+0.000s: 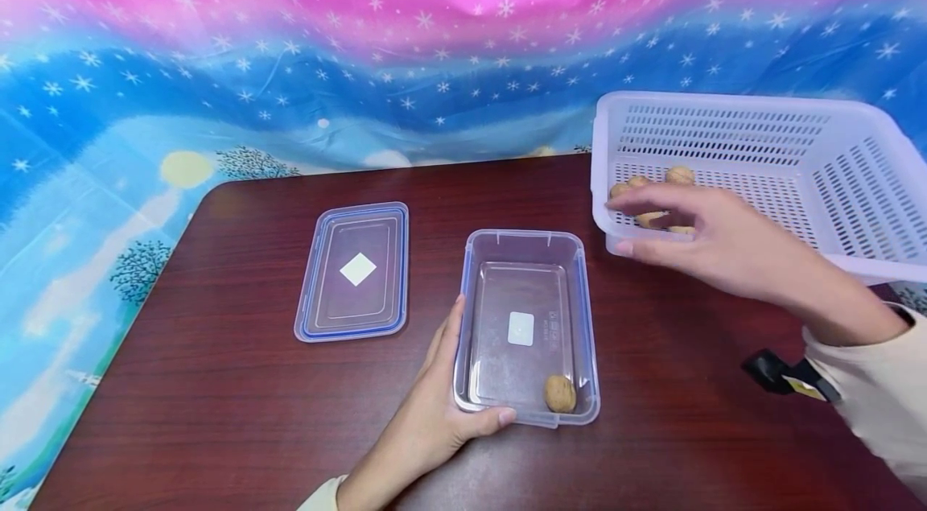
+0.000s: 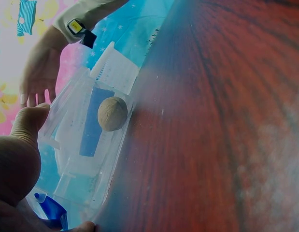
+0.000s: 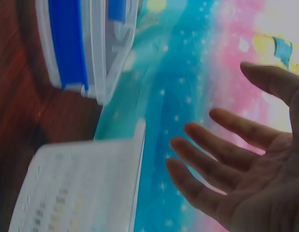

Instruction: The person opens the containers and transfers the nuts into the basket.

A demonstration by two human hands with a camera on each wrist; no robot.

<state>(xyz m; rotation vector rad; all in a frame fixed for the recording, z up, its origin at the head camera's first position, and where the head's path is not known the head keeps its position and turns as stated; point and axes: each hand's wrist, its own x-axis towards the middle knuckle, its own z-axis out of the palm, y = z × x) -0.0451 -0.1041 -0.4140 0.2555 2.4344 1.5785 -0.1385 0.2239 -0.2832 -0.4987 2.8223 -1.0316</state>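
A clear plastic food container (image 1: 532, 286) stands uncovered on the table, one walnut (image 1: 560, 394) lying in its near right corner. My left hand (image 1: 434, 406) holds its near left corner, with the thumb along the near rim and the fingers against the left wall. The left wrist view shows that walnut (image 2: 112, 114) through the clear wall. Over the near left edge of a white slotted basket (image 1: 724, 100) is my right hand (image 1: 713, 241), fingers spread and holding nothing. Several walnuts (image 1: 679, 175) lie in the basket's left end, partly hidden behind that hand.
To the left of the container lies its clear lid (image 1: 355, 274) with a blue seal and a white diamond label. The dark red wooden table (image 1: 239, 382) ends at a snowflake-patterned cloth (image 1: 362, 76) behind it.
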